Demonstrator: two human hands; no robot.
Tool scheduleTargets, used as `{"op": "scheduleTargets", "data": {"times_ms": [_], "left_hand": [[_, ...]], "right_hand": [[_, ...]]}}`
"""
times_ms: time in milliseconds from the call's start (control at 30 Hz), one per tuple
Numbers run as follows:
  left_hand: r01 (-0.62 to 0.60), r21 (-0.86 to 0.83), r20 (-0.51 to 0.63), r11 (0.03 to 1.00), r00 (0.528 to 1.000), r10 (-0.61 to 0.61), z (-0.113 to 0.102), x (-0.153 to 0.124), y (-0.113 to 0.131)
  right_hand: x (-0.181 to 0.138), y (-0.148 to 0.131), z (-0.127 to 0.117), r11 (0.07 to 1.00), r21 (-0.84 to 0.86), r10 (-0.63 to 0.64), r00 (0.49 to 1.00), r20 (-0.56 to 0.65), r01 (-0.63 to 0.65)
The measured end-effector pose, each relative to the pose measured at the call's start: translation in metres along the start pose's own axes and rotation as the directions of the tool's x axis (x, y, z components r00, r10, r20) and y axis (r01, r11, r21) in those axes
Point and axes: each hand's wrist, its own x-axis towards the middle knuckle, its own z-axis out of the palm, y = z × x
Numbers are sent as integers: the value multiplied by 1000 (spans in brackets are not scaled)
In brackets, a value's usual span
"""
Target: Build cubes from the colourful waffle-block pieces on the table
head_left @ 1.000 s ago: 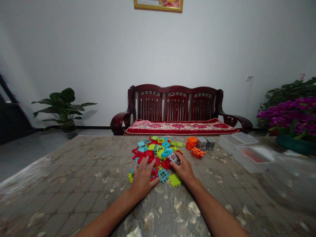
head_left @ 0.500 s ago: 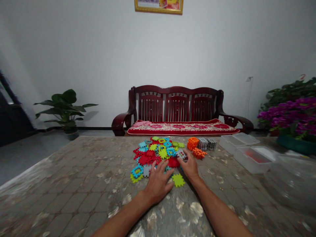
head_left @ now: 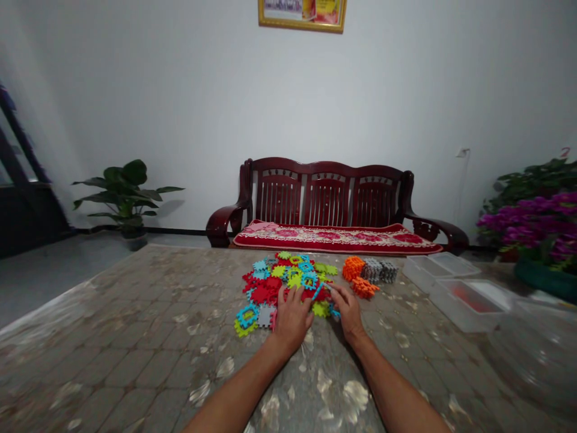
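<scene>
A pile of toothed plastic puzzle tiles (head_left: 267, 291) in red, blue, lime green and grey lies on the table. My left hand (head_left: 292, 319) rests at the near edge of the pile, fingers stretched over the tiles. A blue tile (head_left: 318, 291) stands tilted, almost edge-on, by its fingertips; whether they touch it is unclear. To the right, my right hand (head_left: 349, 313) pinches a grey tile (head_left: 327, 285), seen as a thin edge. Between the hands lies a lime green tile (head_left: 321, 309), and part of another blue tile (head_left: 334, 310) shows beside the right hand.
Right of the pile stand sorted orange tiles (head_left: 353, 268) and grey tiles (head_left: 372, 270), with more orange tiles (head_left: 364, 287) in front. Clear plastic boxes (head_left: 466, 307) line the right side of the patterned table (head_left: 148, 337). A wooden bench (head_left: 324, 192) is behind.
My right hand has drawn slightly nearer, and its grey tile has turned edge-on. My left hand's fingers are less spread. A blue tile now stands tilted between the hands. The view has shifted slightly.
</scene>
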Motion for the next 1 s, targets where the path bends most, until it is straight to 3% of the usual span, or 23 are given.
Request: {"op": "scheduleTargets", "data": {"times_ms": [200,500,800,900,1000], "left_hand": [[135,-42,-89,990,986,-138,-3,8,4],[89,-146,-47,985,994,-97,-21,25,1],[174,9,24,985,984,-174,-39,34,-30],[194,-73,100,978,977,-187,-49,29,-54],[305,-114,6,945,952,-307,-60,14,-89]], "right_hand": [[2,4,1,1000,-4,-3,1000,16,3],[4,12,0,997,-52,-54,998,24,55],[9,31,4,982,-183,-75,985,-153,47],[7,32,6,979,-196,-79,983,-165,46],[11,26,3,971,-234,-89,981,-172,48]]}}
